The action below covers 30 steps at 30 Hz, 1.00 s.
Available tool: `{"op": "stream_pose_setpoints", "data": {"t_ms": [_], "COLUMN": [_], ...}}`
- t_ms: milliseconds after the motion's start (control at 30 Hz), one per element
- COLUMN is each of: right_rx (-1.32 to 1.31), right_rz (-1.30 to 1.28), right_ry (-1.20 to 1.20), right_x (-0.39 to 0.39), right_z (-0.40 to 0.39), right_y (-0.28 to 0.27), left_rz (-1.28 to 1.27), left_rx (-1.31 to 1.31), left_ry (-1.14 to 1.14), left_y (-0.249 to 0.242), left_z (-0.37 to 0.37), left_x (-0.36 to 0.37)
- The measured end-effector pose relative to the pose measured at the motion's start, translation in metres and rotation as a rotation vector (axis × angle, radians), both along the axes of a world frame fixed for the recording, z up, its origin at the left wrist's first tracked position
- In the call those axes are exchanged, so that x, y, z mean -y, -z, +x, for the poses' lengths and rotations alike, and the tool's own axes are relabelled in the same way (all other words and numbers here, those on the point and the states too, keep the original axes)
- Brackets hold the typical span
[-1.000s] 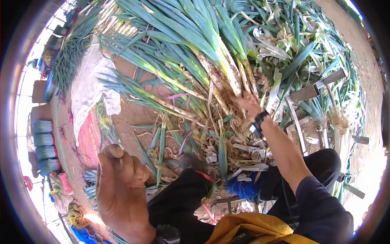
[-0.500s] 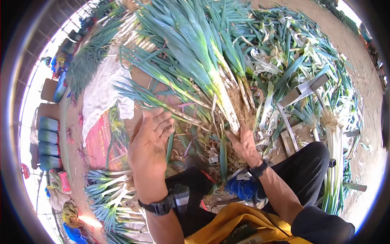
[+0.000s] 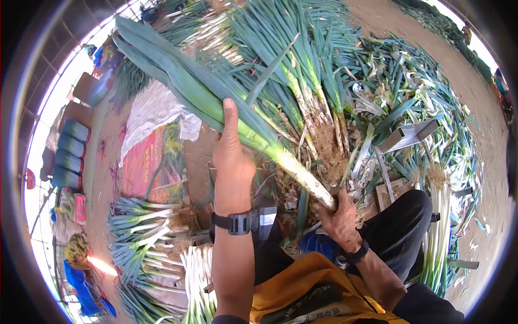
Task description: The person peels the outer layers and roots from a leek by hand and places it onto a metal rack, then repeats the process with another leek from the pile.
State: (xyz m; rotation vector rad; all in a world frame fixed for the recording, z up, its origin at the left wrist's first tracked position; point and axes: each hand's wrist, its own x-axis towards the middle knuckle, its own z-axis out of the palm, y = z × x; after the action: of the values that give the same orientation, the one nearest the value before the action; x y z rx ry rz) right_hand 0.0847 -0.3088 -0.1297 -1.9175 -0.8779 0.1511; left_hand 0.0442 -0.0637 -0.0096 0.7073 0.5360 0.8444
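Observation:
One large green onion [image 3: 280, 155] lies diagonally across both of my hands, its leaves toward the upper left and its white root end toward the lower right. My left hand [image 3: 233, 148] is wrapped round the lower leaves, thumb pointing up. At the root end, my right hand [image 3: 340, 217] grips the white stalk. Just beyond the held stalk is a pile of untrimmed green onions [image 3: 302, 75] with brown, hairy roots [image 3: 327, 146].
Loose leaves and peelings [image 3: 399, 102] cover the ground at the right, around a metal frame [image 3: 408, 135]. Bundled onions [image 3: 143, 232] lie at the lower left, below a red printed sack [image 3: 143, 170] and a white cloth [image 3: 156, 110]. Wrapped bundles [image 3: 70, 154] stand farther left.
My left hand, open before, has closed round the leaves. The onion has come away from the pile and swung to the left, and my right hand has moved slightly down and right with its root end.

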Motion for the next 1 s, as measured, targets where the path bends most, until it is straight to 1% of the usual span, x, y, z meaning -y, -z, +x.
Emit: {"op": "stream_pose_setpoints", "data": {"t_ms": [33, 67, 133, 200, 233, 267, 300, 333, 400, 467, 500, 600, 633, 667, 733, 767, 833, 867, 933, 967, 1000], "right_rx": [0.0, 0.001, 0.023, -0.069, -0.068, -0.133, -0.198, -0.191, -0.282, -0.26, -0.241, -0.311, -0.311, -0.312, -0.242, -0.241, -0.229, -0.228, -0.106, -0.105, -0.093], "right_rz": [0.005, 0.011, 0.019, 0.177, 0.177, 0.223, 0.268, 0.268, 0.328, 0.282, 0.237, 0.219, 0.246, 0.243, 0.1, 0.099, 0.15, 0.15, 0.417, 0.417, 0.308], "right_ry": [-0.013, -0.024, -0.069, -0.184, -0.183, -0.243, -0.304, -0.301, -0.352, -0.353, -0.35, -0.366, -0.359, -0.36, -0.345, -0.345, -0.348, -0.349, -0.353, -0.354, -0.289], "right_x": [0.0, 0.0, -0.008, -0.024, -0.034, -0.046, -0.058, -0.07, -0.092, -0.105, -0.108, -0.112, -0.113, -0.112, -0.109, -0.109, -0.11, -0.112, -0.117, -0.116, -0.113], "right_z": [0.0, 0.002, 0.011, 0.02, 0.027, 0.034, 0.04, 0.043, 0.044, 0.044, 0.043, 0.043, 0.042, 0.042, 0.042, 0.042, 0.04, 0.038, 0.032, 0.029, 0.026], "right_y": [-0.003, -0.007, -0.026, -0.048, -0.055, -0.064, -0.072, -0.079, -0.092, -0.104, -0.108, -0.109, -0.106, -0.107, -0.112, -0.112, -0.111, -0.109, -0.103, -0.103, -0.103], "left_rz": [-0.043, -0.041, 0.012, 0.044, 0.066, 0.088, 0.089, 0.09, 0.093, 0.041, 0.047, 0.03, 0.033, 0.03, 0.044, 0.044, 0.077, 0.077, 0.067, 0.068, 0.114], "left_rx": [0.019, 0.022, 0.047, 0.065, 0.071, 0.08, 0.086, 0.113, 0.145, 0.158, 0.167, 0.166, 0.159, 0.159, 0.123, 0.124, 0.094, 0.095, 0.041, 0.043, 0.016], "left_ry": [-0.023, -0.034, -0.026, -0.027, 0.016, 0.062, 0.066, 0.069, 0.071, 0.175, 0.146, 0.183, 0.121, 0.119, 0.09, 0.09, 0.012, 0.011, -0.034, -0.034, -0.05], "left_y": [-0.006, -0.002, 0.011, 0.007, 0.008, 0.006, 0.004, -0.001, -0.002, 0.005, 0.009, 0.003, 0.0, -0.002, -0.004, -0.003, -0.003, -0.002, 0.002, 0.008, 0.017], "left_z": [-0.002, -0.003, -0.003, -0.002, -0.001, 0.0, 0.002, 0.003, 0.006, 0.008, 0.01, 0.008, 0.01, 0.01, 0.009, 0.01, 0.012, 0.014, 0.017, 0.017, 0.017], "left_x": [0.003, -0.001, -0.01, -0.004, -0.003, -0.001, 0.003, 0.008, 0.01, 0.006, 0.007, 0.01, 0.014, 0.016, 0.02, 0.021, 0.023, 0.023, 0.021, 0.02, 0.018]}}
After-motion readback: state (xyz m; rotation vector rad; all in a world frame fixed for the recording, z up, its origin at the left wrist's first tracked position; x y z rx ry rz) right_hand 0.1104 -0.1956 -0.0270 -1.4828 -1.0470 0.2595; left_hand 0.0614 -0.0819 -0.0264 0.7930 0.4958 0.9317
